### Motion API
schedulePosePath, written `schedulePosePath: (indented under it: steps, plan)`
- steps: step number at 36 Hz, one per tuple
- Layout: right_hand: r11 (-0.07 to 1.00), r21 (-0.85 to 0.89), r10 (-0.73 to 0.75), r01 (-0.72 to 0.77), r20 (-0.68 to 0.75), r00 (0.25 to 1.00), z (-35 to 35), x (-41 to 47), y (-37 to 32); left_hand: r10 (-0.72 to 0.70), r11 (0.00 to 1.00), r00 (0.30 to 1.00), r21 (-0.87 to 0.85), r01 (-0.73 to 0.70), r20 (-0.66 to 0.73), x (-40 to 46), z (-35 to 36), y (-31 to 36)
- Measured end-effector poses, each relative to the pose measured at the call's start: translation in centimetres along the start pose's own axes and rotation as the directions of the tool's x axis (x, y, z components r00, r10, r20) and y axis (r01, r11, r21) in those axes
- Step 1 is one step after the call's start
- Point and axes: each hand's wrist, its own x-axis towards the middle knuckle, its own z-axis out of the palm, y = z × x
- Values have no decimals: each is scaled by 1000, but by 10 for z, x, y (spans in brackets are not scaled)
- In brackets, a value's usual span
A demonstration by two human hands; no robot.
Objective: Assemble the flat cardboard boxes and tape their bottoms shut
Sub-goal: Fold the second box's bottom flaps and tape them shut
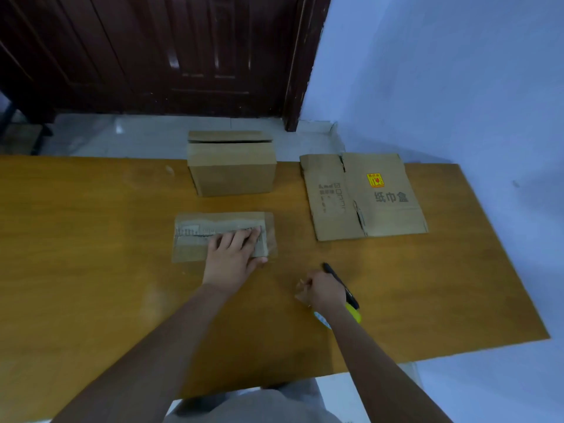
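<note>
A small cardboard box point(189, 250) lies in the middle of the table with its taped seam facing up. My left hand point(233, 254) presses flat on the seam's right half, fingers straight and thumb along the near edge. My right hand point(325, 293) rests on the table to the right, fingers curled over what looks like a clear tape roll point(300, 293); most of the roll is hidden. An assembled box point(232, 170) with its top flaps open stands at the far edge. A flat printed box point(363, 196) lies at the far right.
A black pen-like tool point(337, 279) with a yellow end point(354, 314) lies beside my right hand. The wooden table point(91, 239) ends close on the right, near a blue wall. A dark wooden door stands beyond the far edge.
</note>
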Motion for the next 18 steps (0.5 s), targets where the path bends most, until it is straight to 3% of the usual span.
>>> schedulePosePath:
  steps: [11, 18]
  plan:
    - [964, 266, 53, -27, -92, 994, 2, 25, -17, -3, 1000, 1000, 8, 3, -2, -6, 0, -11]
    - [928, 373, 5, -12, 19, 1000, 0, 38, -21, 6, 1000, 999, 11, -5, -48, -10, -1, -21]
